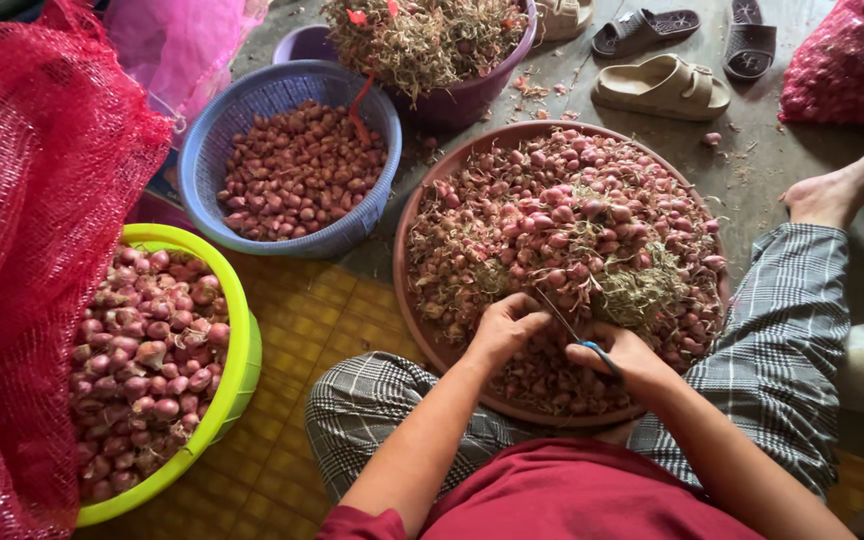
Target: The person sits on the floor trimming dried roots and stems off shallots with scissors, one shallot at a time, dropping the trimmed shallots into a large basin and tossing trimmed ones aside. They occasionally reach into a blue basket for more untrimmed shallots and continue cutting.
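The right hand (624, 352) is closed around small scissors with blue handles (580, 335), and the thin blades point up toward the left hand (505, 325). The left hand is curled shut with its fingers tucked in among the small red-purple shallots. It may be pinching one, but its fingers hide that.

Both hands rest at the near edge of a big round brown tray (422, 300) on the person's lap. The tray is piled with shallots (572, 215) and dry, stringy roots. Each shallot looks small, light and hard, with thin papery skin that may slip off. It is best pinched by its round middle, so the root end sticks out.

To the left sit a blue plastic basket (207, 150) of small shallots and a bright green plastic tub (242, 340) of bigger ones. A red net sack (22, 230) hangs beside them. A purple tub (472, 95) of dry tops stands behind the tray, near some sandals (660, 88).
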